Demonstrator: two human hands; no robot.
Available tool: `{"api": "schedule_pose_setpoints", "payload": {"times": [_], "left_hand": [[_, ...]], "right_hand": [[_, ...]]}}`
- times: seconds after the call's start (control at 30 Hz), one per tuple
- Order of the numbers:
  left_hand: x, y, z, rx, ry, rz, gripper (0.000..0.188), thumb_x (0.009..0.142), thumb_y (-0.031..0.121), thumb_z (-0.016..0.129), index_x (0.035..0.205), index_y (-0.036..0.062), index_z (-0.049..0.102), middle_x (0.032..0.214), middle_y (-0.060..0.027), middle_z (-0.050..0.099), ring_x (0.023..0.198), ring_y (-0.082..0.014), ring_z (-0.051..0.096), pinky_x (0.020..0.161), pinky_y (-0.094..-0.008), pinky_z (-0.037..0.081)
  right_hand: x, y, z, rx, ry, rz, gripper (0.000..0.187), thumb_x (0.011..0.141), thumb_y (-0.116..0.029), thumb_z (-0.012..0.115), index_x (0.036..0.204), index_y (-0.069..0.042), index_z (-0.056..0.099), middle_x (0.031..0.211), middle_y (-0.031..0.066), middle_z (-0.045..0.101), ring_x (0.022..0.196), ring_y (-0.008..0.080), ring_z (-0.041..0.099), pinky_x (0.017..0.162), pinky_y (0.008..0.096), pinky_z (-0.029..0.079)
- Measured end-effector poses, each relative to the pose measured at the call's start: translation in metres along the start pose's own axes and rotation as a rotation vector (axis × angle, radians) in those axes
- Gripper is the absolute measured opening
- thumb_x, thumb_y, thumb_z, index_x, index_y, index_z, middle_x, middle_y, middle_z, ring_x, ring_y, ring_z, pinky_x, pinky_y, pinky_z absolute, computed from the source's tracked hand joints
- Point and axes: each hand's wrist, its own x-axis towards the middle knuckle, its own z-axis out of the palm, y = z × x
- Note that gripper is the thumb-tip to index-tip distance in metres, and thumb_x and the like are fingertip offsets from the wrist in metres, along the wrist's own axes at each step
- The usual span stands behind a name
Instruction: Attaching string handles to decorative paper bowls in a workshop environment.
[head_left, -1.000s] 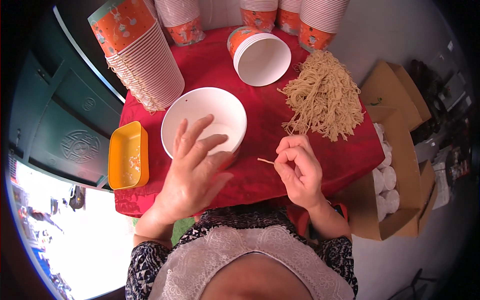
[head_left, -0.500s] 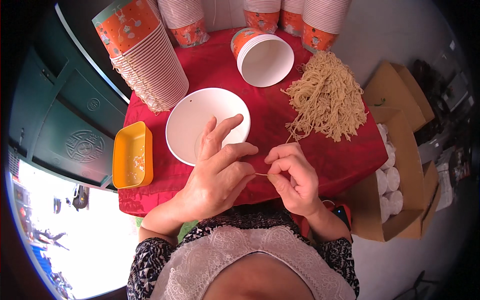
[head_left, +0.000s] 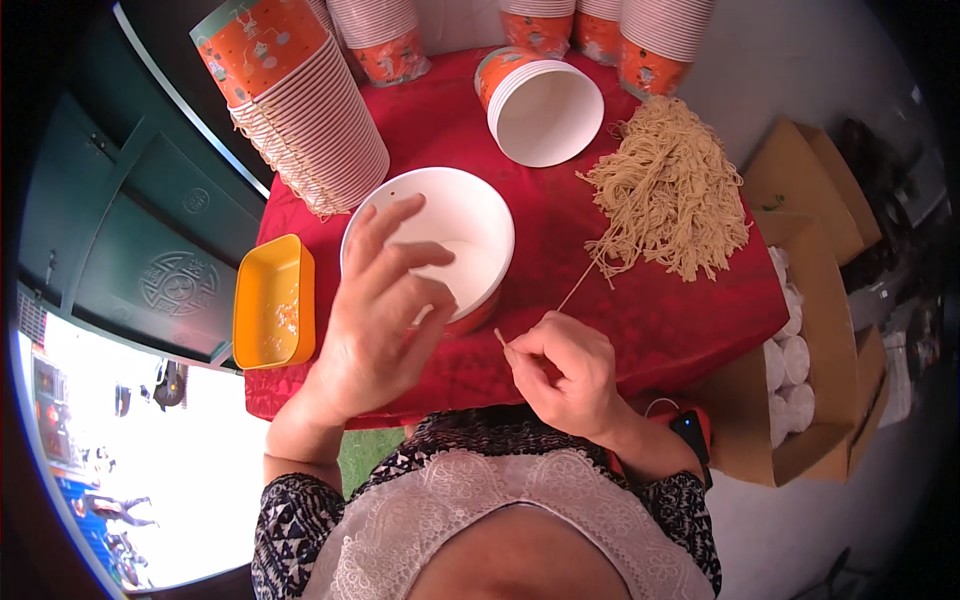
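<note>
My left hand [head_left: 375, 330] is raised over the near left rim of a white-lined paper bucket [head_left: 478, 225], fingers apart and holding nothing that I can see. A small dark hole shows near the bucket's far rim. Right of the bucket, my right hand [head_left: 570, 375] pinches a beige cotton string [head_left: 581, 281] between thumb and forefinger. Its short end sticks out to the left of the fingertips. Behind the hand, the string runs up to a tangled pile of the same string [head_left: 675, 195] at the table's right.
A yellow plastic tray [head_left: 248, 305] with small bits inside sits at the left on the red tablecloth [head_left: 545, 235]. Tall stacked buckets [head_left: 325, 125] with strings stand behind it. Another bucket [head_left: 548, 112] lies on its side. At the right is an open cardboard box [head_left: 825, 370] with white rolls.
My left hand has let go of the string and moved left, its fingers spreading. The right hand keeps its pinch, slightly to the left, and the string now stretches to the pile.
</note>
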Motion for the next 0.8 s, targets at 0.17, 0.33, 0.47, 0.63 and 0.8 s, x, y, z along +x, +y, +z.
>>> {"api": "schedule_pose_setpoints", "payload": {"times": [0.17,0.33,0.47,0.63,0.8], "left_hand": [[0.003,-0.018,-0.006,0.005,-0.046,-0.1,0.015,0.08,-0.003,0.07,0.091,0.0046,0.063,0.105,-0.0115,0.065,0.124,-0.0359,0.057,0.113,-0.0581,0.034],[0.007,-0.028,-0.008,-0.072,-0.147,-0.148,0.013,0.085,0.0,0.067,0.097,0.0038,0.066,0.102,-0.0129,0.069,0.114,-0.0314,0.064,0.115,-0.0574,0.033],[0.008,-0.033,-0.009,-0.114,-0.255,-0.165,0.015,0.086,0.001,0.066,0.101,0.004,0.069,0.103,-0.0131,0.07,0.112,-0.0314,0.065,0.115,-0.0578,0.031],[0.012,-0.035,-0.01,-0.183,-0.346,-0.144,0.016,0.086,0.001,0.067,0.101,0.004,0.07,0.103,-0.0124,0.071,0.11,-0.0303,0.066,0.116,-0.0576,0.031],[0.015,-0.035,-0.009,-0.247,-0.419,-0.153,0.018,0.086,0.001,0.067,0.103,0.0046,0.071,0.105,-0.0118,0.072,0.11,-0.0298,0.066,0.115,-0.0585,0.031]], "right_hand": [[-0.001,0.004,0.01,-0.005,-0.022,0.074,0.015,0.076,0.011,0.07,0.076,0.0,0.06,0.066,0.0068,0.057,0.054,0.0182,0.057,0.048,0.0302,0.042],[0.001,0.01,0.02,-0.011,-0.01,0.066,0.021,0.075,0.009,0.069,0.074,-0.005,0.053,0.062,0.0075,0.052,0.053,0.024,0.054,0.048,0.0366,0.041],[0.003,0.012,0.022,-0.024,-0.017,0.06,0.02,0.076,0.009,0.069,0.075,-0.004,0.054,0.062,0.0082,0.053,0.054,0.0246,0.055,0.049,0.0371,0.042],[0.004,0.014,0.021,-0.016,-0.027,0.075,0.014,0.076,0.009,0.07,0.076,0.0,0.06,0.066,0.0067,0.057,0.054,0.018,0.057,0.047,0.0307,0.042],[0.006,0.015,0.021,-0.019,-0.037,0.088,0.014,0.076,0.009,0.07,0.077,0.0,0.06,0.066,0.0068,0.057,0.054,0.0181,0.056,0.047,0.0305,0.042]]}}
